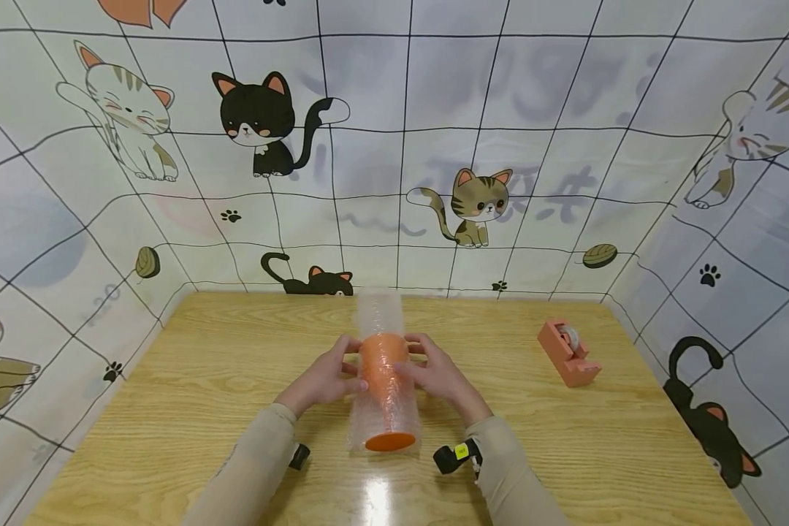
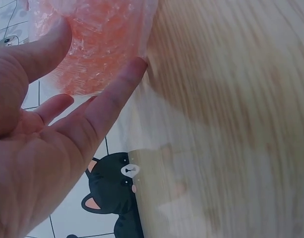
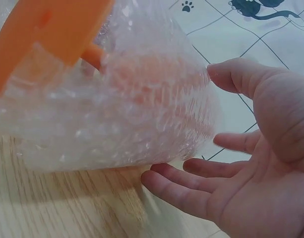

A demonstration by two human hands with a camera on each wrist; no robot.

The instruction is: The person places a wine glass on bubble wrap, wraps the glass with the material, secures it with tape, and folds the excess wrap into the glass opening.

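An orange object (image 1: pixel 386 358) with a round flat base (image 1: pixel 390 441) lies on the table, wrapped in clear bubble wrap (image 1: pixel 379 313). A narrow orange stem (image 3: pixel 93 55) shows behind the base in the right wrist view. At the bundle's left side is my left hand (image 1: pixel 325 376), thumb over the wrap and fingers fairly straight along its lower edge. My right hand (image 1: pixel 440 371) flanks the other side, its thumb tip at the wrap and its loosely extended fingers low beside it. Beyond the orange part, the wrap extends as a tube toward the wall.
A pink tape dispenser (image 1: pixel 568 358) with a roll of clear tape stands on the right of the wooden table (image 1: pixel 237 343). Sheeting (image 1: pixel 368 161) printed with cats and grid lines encloses the back and both sides. A small black camera sits at each wrist.
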